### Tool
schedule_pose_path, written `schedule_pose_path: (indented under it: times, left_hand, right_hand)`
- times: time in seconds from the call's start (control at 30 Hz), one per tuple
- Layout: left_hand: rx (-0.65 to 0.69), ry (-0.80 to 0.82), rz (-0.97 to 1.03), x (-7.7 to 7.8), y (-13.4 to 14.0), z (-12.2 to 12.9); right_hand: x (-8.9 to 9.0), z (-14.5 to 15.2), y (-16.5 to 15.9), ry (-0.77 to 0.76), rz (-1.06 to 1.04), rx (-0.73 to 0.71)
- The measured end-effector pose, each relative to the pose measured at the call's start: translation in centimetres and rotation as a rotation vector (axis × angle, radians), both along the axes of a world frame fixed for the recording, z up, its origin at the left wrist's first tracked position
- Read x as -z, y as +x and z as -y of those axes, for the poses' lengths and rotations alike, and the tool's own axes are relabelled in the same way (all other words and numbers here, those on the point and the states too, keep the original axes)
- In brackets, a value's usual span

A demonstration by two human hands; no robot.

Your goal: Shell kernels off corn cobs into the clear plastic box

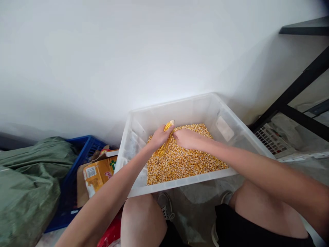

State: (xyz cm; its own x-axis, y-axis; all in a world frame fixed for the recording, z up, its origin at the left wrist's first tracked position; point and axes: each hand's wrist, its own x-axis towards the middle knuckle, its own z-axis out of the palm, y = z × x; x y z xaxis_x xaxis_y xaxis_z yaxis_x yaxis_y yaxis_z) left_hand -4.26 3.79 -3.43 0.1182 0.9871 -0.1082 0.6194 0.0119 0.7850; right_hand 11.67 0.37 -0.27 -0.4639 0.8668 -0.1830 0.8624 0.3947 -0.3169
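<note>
Above the kernels in a translucent white, rectangular plastic tub (185, 111), the left hand (158, 138) is clamped around a yellow corn cob (169, 126), pale tip toward the far edge; its lower part blurs into the loose yellow kernels (180, 164) behind. Close beside it, the right hand (187, 138) curls, fingertips hidden, so I cannot tell whether it grips anything. The right forearm (246, 161) covers the tub's near right corner. Beyond the left edge, the left forearm (110, 197) partly hides an orange printed cardboard box (96, 173).

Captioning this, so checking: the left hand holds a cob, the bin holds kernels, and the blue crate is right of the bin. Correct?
No: in the head view, the blue crate is left of the bin. The left hand does hold a cob, and the bin holds kernels.
</note>
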Motion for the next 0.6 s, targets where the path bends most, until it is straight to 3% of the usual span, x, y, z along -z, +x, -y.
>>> schedule_pose_path:
  times: [0.17,0.3,0.47,0.6]
  left_hand:
    - [0.005,0.008,-0.052,0.2,0.0,0.1]
    - [-0.013,-0.049,0.075,-0.4,-0.3,-0.1]
    - [0.003,-0.396,0.39,-1.0,-1.0,-0.6]
    - [0.046,-0.577,0.431,-0.4,-1.4,-0.9]
  right_hand:
    - [0.6,0.4,-0.1,0.016,0.059,0.011]
    - [1.3,-0.5,0.1,0.044,-0.084,-0.03]
    - [1.8,-1.8,0.4,0.055,-0.285,-0.059]
    - [1.7,-2.1,0.4,-0.01,-0.284,-0.072]
